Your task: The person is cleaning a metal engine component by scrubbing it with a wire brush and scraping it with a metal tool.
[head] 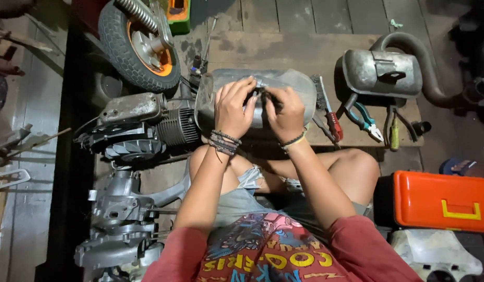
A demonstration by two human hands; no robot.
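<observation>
I see a board point(283, 49) lying on the plank floor, and most of the loose gear sits on it. At its right end rests a grey muffler point(383, 73) with a curved pipe running off toward the right edge. Just below it, near the board's front right corner, lie blue-handled pliers point(364, 117), a yellow-handled screwdriver point(394, 137) and a red-handled wire brush point(328, 112). Off the board's left end stands a wheel point(140, 44) with an orange rim, and below that an engine point(142, 128) with cooling fins, touching the floor by my left knee. More grey engine casing point(122, 219) lies along the lower left.

An orange toolbox point(443, 201) with a yellow latch, a flat rectangular case, sits at my right, near the lower right corner of the view. A green box point(178, 15) shows at the top edge beside the wheel.

The cover point(289, 86), a dull grey, rounded metal shell with a worn, scuffed surface, stands at the board's front edge just in front of my knees. My left hand point(232, 107) lies curled over its middle, fingers bent inward. My right hand point(286, 112) meets it there, fingertips pinching a small part against the cover; I cannot tell what that part is.
</observation>
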